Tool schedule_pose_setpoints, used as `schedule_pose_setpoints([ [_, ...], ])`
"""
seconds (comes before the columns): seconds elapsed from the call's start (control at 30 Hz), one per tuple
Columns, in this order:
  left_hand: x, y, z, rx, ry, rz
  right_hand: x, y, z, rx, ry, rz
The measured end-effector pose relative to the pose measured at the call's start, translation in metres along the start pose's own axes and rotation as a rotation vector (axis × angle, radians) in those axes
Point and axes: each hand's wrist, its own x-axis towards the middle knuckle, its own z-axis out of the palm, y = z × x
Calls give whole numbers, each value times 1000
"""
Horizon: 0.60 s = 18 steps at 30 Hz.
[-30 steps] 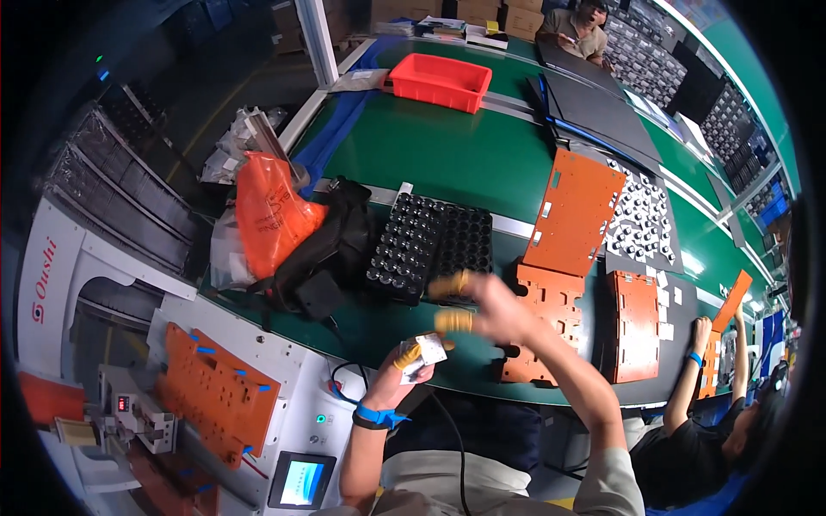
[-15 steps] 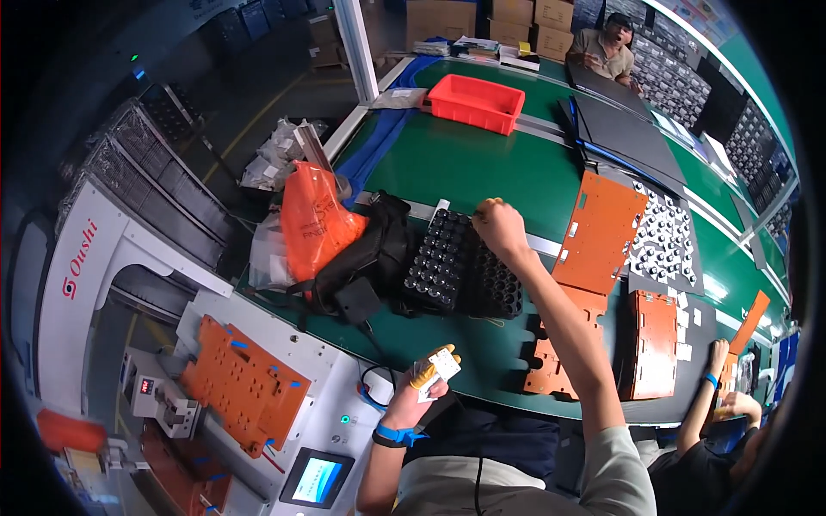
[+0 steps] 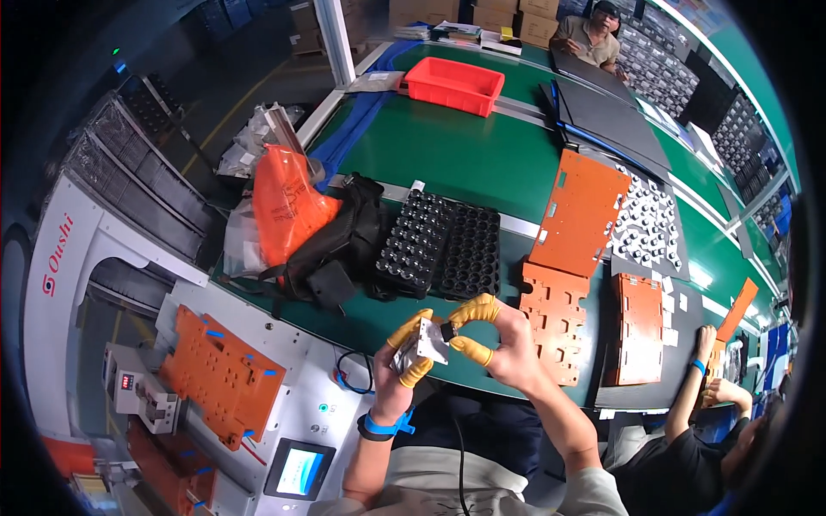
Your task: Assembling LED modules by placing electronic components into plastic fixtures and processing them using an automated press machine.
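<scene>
In front of my body, my left hand (image 3: 401, 365) pinches a small white plate (image 3: 425, 344) with little holes in it. Yellow coverings are on the fingers of both hands. My right hand (image 3: 503, 338) grips a small black part (image 3: 448, 331) between thumb and fingers, right at the plate's edge; whether the two touch I cannot tell. Just beyond my hands lie two black trays with rows of round pockets. Shiny round pieces show in the left tray (image 3: 411, 245), while the pockets of the right tray (image 3: 471, 249) look dark.
Orange fixture plates (image 3: 578, 215) lie to the right, beside a board of small black-and-white parts (image 3: 644, 219). A black bag (image 3: 344, 228) and an orange plastic bag (image 3: 288, 206) sit left. Farther back stands a red bin (image 3: 453, 86). A co-worker's hand (image 3: 705, 344) is at the right.
My right hand has come back from the right-hand black tray to my left hand, now with a small black part in it. The view has shifted slightly.
</scene>
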Motion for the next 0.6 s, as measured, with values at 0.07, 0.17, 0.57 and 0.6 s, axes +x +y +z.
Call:
schedule_pose_setpoints([
  [0.07,1,6,14,159,-16,133,-7,-4,-5,-18,-1,-31],
  [0.17,-4,2,19,222,-28,163,-13,1,-8,30,5,0],
  [0.57,-18,0,36,521,-21,342,-26,-14,-22,-80,-41,-80],
  [0.6,-18,0,35,523,-21,345,-27,-17,-23,-79,-41,-83],
])
